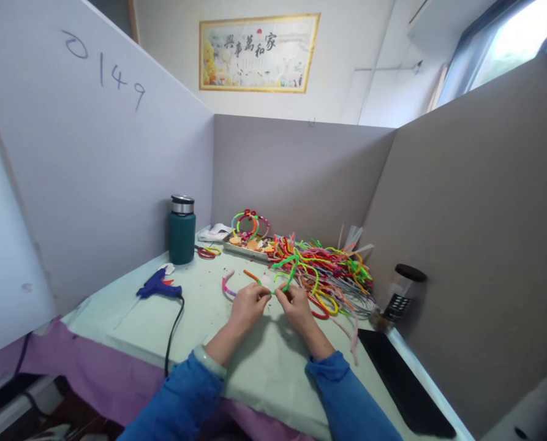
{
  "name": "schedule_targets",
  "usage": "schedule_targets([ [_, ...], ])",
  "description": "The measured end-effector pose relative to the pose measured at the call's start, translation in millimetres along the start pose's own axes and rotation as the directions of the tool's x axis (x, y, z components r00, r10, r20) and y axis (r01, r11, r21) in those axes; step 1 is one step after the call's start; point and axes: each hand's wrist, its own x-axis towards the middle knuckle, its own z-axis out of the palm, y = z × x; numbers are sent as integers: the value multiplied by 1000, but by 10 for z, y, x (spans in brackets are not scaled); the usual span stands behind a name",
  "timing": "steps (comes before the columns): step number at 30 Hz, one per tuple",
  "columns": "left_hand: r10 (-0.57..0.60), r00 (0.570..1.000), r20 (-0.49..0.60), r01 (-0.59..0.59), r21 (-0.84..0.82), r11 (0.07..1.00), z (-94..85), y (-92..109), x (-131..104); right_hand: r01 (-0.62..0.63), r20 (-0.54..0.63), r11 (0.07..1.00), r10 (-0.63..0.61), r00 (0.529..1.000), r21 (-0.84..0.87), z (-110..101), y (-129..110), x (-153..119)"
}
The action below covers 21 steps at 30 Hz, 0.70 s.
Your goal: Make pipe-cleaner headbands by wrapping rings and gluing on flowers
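Note:
Both hands are close together over the middle of the table, pinching a green pipe cleaner (294, 269) between thumbs and fingers. My left hand (249, 304) grips its left end, where an orange stretch (252, 276) pokes out beyond the fingertips. My right hand (296, 306) pinches it a short way to the right, and its bent green length rises above that hand. Behind my left hand lies a curved pink and purple piece (227, 285). Fingertips hide the exact spot where the strands meet.
A heap of colourful pipe cleaners (332, 263) spreads behind my right hand. Left stand a blue glue gun (159, 286) with a cord and a green bottle (182, 233). Scissors (207, 252), a tray (245, 250) with hoops (250, 225), a clear jar (402, 297) and a black slab (404, 383) surround the area.

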Motion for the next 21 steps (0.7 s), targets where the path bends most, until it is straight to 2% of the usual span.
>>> schedule_targets([
  [3,18,1000,20,-19,42,999,10,20,-17,-33,5,998,32,999,54,9,32,3],
  [5,5,999,36,-5,7,1000,14,28,-15,-91,14,986,90,996,142,17,69,10],
  [8,-153,984,88,167,-181,969,25,3,16,-191,32,934,191,981,301,32,118,27],
  [10,-286,944,164,327,-366,871,39,-34,48,-239,41,898,241,970,369,41,128,37],
  [12,-345,912,221,408,-544,733,53,-62,74,-261,45,874,266,963,410,52,109,39],
  [16,-379,904,198,384,-767,514,49,-35,83,-248,24,856,267,964,453,102,3,25],
  [19,-389,900,196,369,-818,442,15,13,70,-237,2,859,265,964,454,129,-55,35],
  [21,-404,893,200,378,-820,430,-9,22,66,-260,53,866,262,963,427,80,-34,64],
])
